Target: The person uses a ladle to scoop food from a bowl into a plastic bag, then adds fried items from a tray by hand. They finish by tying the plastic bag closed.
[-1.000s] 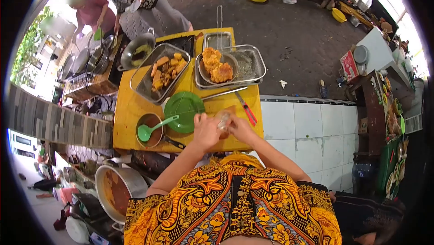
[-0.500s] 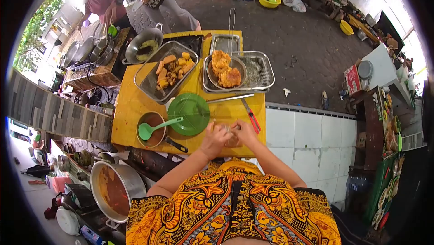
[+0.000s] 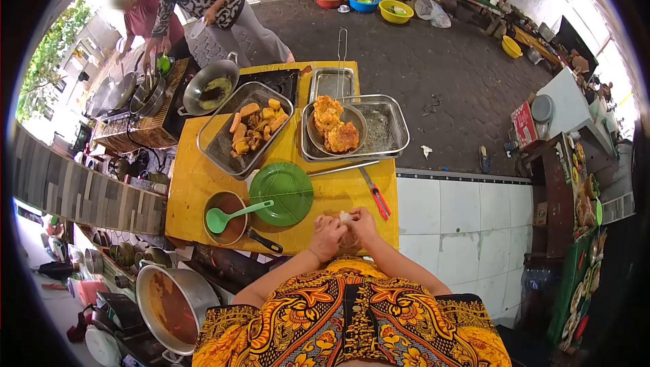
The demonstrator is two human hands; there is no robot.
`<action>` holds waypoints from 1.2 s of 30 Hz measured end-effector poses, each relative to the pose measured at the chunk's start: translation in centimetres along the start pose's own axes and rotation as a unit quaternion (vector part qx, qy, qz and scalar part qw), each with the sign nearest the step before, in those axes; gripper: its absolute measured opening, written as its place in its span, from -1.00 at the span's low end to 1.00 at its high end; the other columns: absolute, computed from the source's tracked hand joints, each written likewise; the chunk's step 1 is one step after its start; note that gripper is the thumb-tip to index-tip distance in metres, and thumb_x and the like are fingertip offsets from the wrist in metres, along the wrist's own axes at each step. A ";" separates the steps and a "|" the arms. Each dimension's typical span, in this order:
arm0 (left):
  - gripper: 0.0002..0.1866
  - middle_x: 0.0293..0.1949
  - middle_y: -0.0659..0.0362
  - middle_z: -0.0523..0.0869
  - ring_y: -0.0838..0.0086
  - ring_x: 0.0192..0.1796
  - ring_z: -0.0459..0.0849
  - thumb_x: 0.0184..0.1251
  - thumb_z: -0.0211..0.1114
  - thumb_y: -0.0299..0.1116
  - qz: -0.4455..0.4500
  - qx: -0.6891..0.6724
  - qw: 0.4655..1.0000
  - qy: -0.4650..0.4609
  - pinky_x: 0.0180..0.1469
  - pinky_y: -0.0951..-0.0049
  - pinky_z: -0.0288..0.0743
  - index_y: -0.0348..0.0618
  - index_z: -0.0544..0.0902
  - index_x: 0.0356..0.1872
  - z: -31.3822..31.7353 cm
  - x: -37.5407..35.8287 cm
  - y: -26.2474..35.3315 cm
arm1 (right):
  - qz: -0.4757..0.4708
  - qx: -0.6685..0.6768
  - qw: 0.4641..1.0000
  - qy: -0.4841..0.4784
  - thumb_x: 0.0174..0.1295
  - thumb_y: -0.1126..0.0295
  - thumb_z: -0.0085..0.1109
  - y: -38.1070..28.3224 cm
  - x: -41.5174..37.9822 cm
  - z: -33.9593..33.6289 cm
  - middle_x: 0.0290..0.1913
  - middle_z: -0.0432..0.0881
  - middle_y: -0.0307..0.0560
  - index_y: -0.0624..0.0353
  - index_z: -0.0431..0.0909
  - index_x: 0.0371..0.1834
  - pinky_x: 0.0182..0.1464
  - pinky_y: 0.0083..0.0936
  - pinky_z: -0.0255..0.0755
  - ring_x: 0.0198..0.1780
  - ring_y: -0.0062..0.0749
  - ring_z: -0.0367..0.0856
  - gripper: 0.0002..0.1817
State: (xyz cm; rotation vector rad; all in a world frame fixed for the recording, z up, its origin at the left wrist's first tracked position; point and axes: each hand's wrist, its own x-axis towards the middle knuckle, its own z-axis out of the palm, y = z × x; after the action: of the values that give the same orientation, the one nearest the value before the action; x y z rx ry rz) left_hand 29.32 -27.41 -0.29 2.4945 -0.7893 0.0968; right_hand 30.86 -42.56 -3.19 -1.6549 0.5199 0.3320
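My left hand (image 3: 328, 235) and my right hand (image 3: 363, 225) meet at the front edge of the yellow table, fingers closed around the gathered top of a clear plastic bag (image 3: 346, 217). The bag's lower part hangs between my hands, and its contents are hard to make out. Just beyond my left hand lies a green plate (image 3: 282, 194). To its left, a green ladle (image 3: 238, 213) rests in a saucepan (image 3: 215, 232) of brownish sauce. A red-handled knife (image 3: 379, 201) lies beyond my right hand.
Fried pieces (image 3: 336, 126) sit in a strainer over a wire basket (image 3: 391, 123). Another basket (image 3: 210, 154) holds browned chunks. A wok (image 3: 211, 86) stands behind it. A large pot (image 3: 149, 299) is at my lower left. Two people (image 3: 217, 8) work at the stove, far left.
The bag's gathered top now shows between my fingers, and my hands have shifted slightly toward me. The view has tilted up a little. At the stove, a person leans further over the pans.
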 end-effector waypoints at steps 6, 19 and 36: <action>-0.78 -0.35 0.21 0.49 0.28 -0.16 0.45 -0.01 0.25 -0.36 0.057 0.012 0.998 0.013 0.05 0.21 0.13 0.05 0.59 -0.26 -0.4 0.5 -1.5 | -0.007 0.138 0.986 -0.088 0.07 0.65 0.21 1.7 1.1 -0.1 -0.26 0.61 -0.12 0.29 0.45 -0.10 -0.27 -0.61 0.46 -0.32 -0.49 0.57 -0.70; -0.79 -0.32 0.21 0.56 0.32 -0.16 0.49 0.02 0.26 -0.29 0.024 0.027 0.998 0.043 0.08 0.23 0.18 0.04 0.60 -0.26 -1.0 1.3 -1.8 | -0.033 0.127 0.985 -0.117 0.19 0.51 0.19 1.9 0.1 0.1 -0.19 0.63 -0.14 0.27 0.53 -0.06 -0.14 -0.63 0.44 -0.21 -0.56 0.56 -0.75; -0.83 -0.32 0.06 0.67 0.15 -0.14 0.61 0.14 0.16 -0.27 -0.151 -0.124 0.977 -0.089 0.01 0.12 0.25 -0.06 0.58 -0.29 1.6 2.2 -3.6 | -0.233 -0.229 0.945 0.000 0.10 0.38 0.23 -0.7 -2.4 1.4 -0.24 0.66 0.17 0.14 0.41 0.01 -0.19 -0.12 0.49 -0.19 0.09 0.64 -0.61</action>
State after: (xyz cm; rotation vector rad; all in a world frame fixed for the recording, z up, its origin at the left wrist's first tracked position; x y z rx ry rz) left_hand 33.01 -26.85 -2.82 2.3710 -0.4479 -0.3188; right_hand 29.27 -40.80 -1.56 -2.1642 0.0337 0.1016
